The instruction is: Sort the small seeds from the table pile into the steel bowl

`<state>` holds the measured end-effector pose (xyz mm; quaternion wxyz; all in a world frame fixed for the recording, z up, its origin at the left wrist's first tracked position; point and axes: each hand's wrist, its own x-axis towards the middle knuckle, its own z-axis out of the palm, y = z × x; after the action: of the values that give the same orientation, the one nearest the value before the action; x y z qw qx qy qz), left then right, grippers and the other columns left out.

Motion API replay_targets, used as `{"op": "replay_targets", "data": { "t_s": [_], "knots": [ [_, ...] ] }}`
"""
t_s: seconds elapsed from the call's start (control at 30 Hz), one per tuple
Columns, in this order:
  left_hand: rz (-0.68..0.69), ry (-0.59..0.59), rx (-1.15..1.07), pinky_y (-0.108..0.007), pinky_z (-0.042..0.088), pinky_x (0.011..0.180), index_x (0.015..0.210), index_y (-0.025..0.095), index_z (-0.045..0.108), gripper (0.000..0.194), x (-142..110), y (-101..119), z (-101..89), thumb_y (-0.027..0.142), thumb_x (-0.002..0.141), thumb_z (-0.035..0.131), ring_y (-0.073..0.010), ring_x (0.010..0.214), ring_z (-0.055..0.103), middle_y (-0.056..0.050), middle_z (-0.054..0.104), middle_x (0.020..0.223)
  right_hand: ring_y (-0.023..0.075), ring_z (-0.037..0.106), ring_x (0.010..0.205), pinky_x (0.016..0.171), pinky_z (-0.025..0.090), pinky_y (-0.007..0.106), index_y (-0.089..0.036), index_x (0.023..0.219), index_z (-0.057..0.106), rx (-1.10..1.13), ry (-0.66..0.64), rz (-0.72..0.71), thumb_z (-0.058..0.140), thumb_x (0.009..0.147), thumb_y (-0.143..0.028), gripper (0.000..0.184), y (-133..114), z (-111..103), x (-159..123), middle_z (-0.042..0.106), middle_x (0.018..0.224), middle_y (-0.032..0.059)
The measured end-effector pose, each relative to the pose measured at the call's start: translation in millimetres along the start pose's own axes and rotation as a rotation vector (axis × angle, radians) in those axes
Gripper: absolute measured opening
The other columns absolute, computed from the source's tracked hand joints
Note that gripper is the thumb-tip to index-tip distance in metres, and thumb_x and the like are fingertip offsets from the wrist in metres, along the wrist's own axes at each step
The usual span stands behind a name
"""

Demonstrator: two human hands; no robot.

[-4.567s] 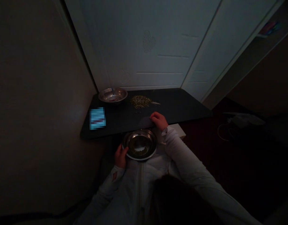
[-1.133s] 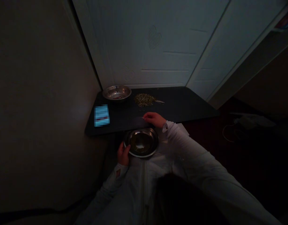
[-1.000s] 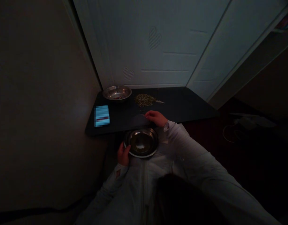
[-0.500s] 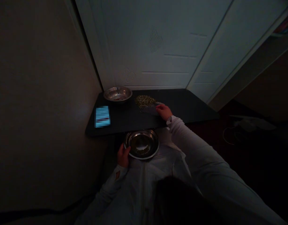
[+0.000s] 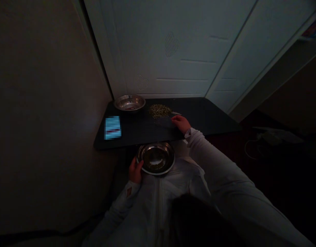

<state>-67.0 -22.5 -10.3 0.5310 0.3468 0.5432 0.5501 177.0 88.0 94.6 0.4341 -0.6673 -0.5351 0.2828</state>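
At the table's near edge, my left hand (image 5: 135,170) grips the left rim of a steel bowl (image 5: 170,164), thumb over the rim. Some small greenish grains lie in its bottom. My right hand (image 5: 181,124) is closed above the dark tabletop (image 5: 134,132). A thin see-through sheet (image 5: 164,121), dim and hard to make out, reaches left from its fingers. Just beyond it is a spread pile of greenish grains (image 5: 160,110). A small pale, narrow object (image 5: 176,113) lies at the pile's right end; its kind is unclear.
Another steel bowl (image 5: 130,103) stands at the table's back left. In front of it is a lit, pixelated blue rectangle (image 5: 113,128). A white panel with heart patterns (image 5: 158,68) rises behind the table, and a wall (image 5: 52,120) is close on the left.
My right hand has shifted very slightly to the right. The left hand, the bowls and the grain pile look almost the same.
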Motion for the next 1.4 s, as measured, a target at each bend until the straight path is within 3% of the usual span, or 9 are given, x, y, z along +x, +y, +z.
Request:
{"op": "replay_targets", "data": {
  "t_s": [0.17, 0.4, 0.73, 1.2, 1.4],
  "knots": [
    [-0.001, -0.015, -0.032, -0.034, 0.042, 0.080, 0.093, 0.014, 0.061, 0.043, -0.4, 0.2, 0.9, 0.033, 0.054, 0.063, -0.0233, 0.088, 0.059, -0.006, 0.067, 0.088, 0.0086, 0.045, 0.054, 0.058, 0.039, 0.025, -0.016, 0.072, 0.058, -0.028, 0.011, -0.025, 0.051, 0.062, -0.019, 0.013, 3.2, 1.0, 0.1, 0.055, 0.063, -0.0024],
    [0.006, -0.001, -0.030, -0.034, 0.042, 0.081, 0.091, 0.015, 0.063, 0.041, -0.5, 3.4, 1.5, 0.033, 0.054, 0.064, -0.0234, 0.088, 0.059, -0.006, 0.068, 0.088, 0.0088, 0.047, 0.056, 0.056, 0.039, 0.023, -0.017, 0.071, 0.056, 0.032, -0.078, -0.050, 0.052, 0.061, -0.020, 0.011, 6.1, 1.9, -3.4, 0.054, 0.060, -0.0035],
    [0.029, -0.018, -0.030, -0.034, 0.041, 0.083, 0.092, 0.014, 0.063, 0.041, -1.3, -0.8, 0.6, 0.032, 0.055, 0.064, -0.0232, 0.089, 0.059, -0.006, 0.068, 0.089, 0.0098, 0.047, 0.057, 0.061, 0.040, 0.026, -0.016, 0.076, 0.057, -0.003, 0.027, -0.083, 0.051, 0.063, -0.022, 0.015, 8.1, 9.8, 9.9, 0.053, 0.063, -0.0025],
    [0.003, -0.010, -0.035, -0.034, 0.042, 0.081, 0.092, 0.016, 0.063, 0.041, -1.9, -1.0, 0.4, 0.032, 0.054, 0.065, -0.0235, 0.089, 0.059, -0.006, 0.068, 0.089, 0.0088, 0.047, 0.057, 0.059, 0.040, 0.024, -0.017, 0.077, 0.057, -0.015, -0.099, -0.122, 0.052, 0.066, -0.022, 0.013, 7.8, 16.8, 6.7, 0.054, 0.064, -0.0031],
    [0.006, -0.019, -0.043, -0.034, 0.041, 0.083, 0.095, 0.015, 0.062, 0.043, -1.8, -2.2, 0.1, 0.032, 0.055, 0.064, -0.0239, 0.092, 0.058, -0.006, 0.067, 0.092, 0.0080, 0.046, 0.054, 0.056, 0.039, 0.023, -0.017, 0.076, 0.056, 0.002, -0.085, -0.089, 0.052, 0.066, -0.019, 0.011, 5.5, 18.0, 7.3, 0.053, 0.061, -0.0039]
  ]
}}
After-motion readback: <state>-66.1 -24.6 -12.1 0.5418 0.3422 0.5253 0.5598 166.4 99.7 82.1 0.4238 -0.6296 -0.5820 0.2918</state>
